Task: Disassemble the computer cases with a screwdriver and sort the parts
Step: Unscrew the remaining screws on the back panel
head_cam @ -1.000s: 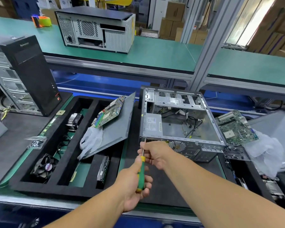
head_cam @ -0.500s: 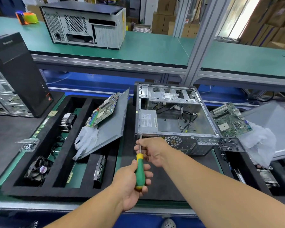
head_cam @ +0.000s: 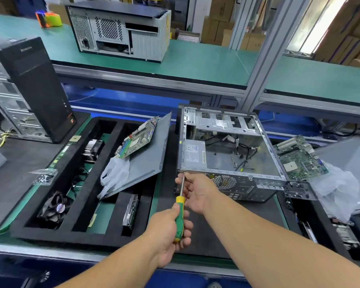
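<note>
The left hand (head_cam: 168,231) is wrapped around the green-and-yellow handle of the screwdriver (head_cam: 180,213), and the right hand (head_cam: 197,192) curls its fingers round the metal shaft near the tip, steadying it. The tip meets the near left corner of the open computer case (head_cam: 229,154), which lies on its side on a dark mat with its side panel off, loose cables and a power supply (head_cam: 193,153) showing inside.

Just left of the case, a black foam tray (head_cam: 56,235) holds a grey side panel (head_cam: 146,161) leaning across its compartments, with a circuit board (head_cam: 136,140) and a white glove (head_cam: 114,175) lying on it. A fan (head_cam: 54,207), a heatsink (head_cam: 92,149) and a drive (head_cam: 131,210) sit in separate slots. A small bag of screws (head_cam: 44,176) lies beside the tray. A black tower (head_cam: 35,88) stands at far left, another case (head_cam: 119,30) on the green shelf behind. To the right, a second circuit board (head_cam: 299,159) rests near crumpled plastic (head_cam: 337,188)
</note>
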A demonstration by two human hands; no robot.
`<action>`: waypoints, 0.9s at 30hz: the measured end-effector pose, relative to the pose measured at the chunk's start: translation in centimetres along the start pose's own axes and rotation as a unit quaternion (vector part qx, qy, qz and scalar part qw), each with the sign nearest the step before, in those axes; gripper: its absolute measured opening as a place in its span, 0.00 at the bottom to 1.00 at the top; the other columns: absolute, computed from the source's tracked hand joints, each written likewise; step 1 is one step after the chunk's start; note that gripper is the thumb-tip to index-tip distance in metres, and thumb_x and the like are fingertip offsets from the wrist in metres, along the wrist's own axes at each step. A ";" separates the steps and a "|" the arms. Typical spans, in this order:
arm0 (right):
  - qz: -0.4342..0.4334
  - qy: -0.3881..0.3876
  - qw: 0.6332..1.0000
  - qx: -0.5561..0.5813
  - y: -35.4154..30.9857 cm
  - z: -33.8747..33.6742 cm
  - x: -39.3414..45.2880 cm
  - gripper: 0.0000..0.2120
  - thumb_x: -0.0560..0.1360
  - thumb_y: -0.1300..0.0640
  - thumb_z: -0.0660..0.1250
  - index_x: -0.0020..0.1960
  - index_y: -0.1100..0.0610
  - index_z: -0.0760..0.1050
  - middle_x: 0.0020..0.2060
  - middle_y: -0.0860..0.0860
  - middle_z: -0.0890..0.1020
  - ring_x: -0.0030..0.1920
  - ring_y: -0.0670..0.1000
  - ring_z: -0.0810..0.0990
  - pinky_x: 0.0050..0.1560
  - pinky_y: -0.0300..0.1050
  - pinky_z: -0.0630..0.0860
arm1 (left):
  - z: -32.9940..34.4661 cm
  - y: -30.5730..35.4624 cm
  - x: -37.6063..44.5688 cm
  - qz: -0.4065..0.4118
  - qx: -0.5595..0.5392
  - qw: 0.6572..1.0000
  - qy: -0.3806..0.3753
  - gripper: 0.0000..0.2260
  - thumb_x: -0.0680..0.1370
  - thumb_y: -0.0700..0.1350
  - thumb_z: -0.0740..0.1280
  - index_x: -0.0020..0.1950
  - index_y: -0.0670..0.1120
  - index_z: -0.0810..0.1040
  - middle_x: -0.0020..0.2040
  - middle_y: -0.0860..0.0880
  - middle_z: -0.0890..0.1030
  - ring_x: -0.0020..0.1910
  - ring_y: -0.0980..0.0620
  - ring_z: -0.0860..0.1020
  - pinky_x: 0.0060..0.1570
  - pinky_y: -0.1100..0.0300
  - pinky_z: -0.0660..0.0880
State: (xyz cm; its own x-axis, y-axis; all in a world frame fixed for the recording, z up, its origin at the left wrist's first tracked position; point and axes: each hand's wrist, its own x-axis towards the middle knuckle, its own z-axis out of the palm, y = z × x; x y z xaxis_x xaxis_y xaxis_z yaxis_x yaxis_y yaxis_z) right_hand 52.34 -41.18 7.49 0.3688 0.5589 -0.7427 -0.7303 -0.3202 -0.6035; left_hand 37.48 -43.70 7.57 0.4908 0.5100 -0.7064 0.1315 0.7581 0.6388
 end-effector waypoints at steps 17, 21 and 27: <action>-0.028 0.011 0.999 0.038 0.9 0.1 0.3 0.05 0.75 0.58 0.68 0.43 0.56 0.81 0.33 0.51 0.83 0.32 0.48 0.78 0.38 0.44 0.75 | -0.6 -0.5 -0.2 -0.002 0.051 0.999 0.011 0.19 0.86 0.54 0.59 0.57 0.40 0.81 0.36 0.44 0.81 0.28 0.51 0.73 0.26 0.59 0.71; -0.071 0.063 0.991 0.095 1.2 -2.2 0.7 0.06 0.73 0.59 0.66 0.38 0.57 0.77 0.29 0.50 0.77 0.28 0.47 0.73 0.32 0.40 0.69 | -0.5 -0.9 -0.3 -0.001 0.093 0.996 -0.008 0.17 0.87 0.52 0.58 0.56 0.41 0.80 0.36 0.44 0.81 0.29 0.50 0.74 0.28 0.58 0.71; -0.106 0.038 0.979 0.170 1.3 -6.9 0.2 0.02 0.62 0.62 0.59 0.31 0.57 0.67 0.31 0.55 0.75 0.28 0.51 0.68 0.30 0.41 0.63 | 0.3 -0.8 -0.1 0.027 0.119 0.992 -0.038 0.16 0.87 0.50 0.58 0.55 0.41 0.80 0.37 0.44 0.81 0.30 0.50 0.74 0.29 0.58 0.71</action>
State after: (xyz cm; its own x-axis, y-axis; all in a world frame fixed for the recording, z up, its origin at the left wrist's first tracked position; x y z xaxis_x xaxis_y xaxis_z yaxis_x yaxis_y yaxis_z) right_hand 55.41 -46.72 4.53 0.5652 0.5230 -0.6380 -0.7769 0.0774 -0.6248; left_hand 37.53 -44.47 7.24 0.5646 0.5078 -0.6507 0.2982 0.6095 0.7345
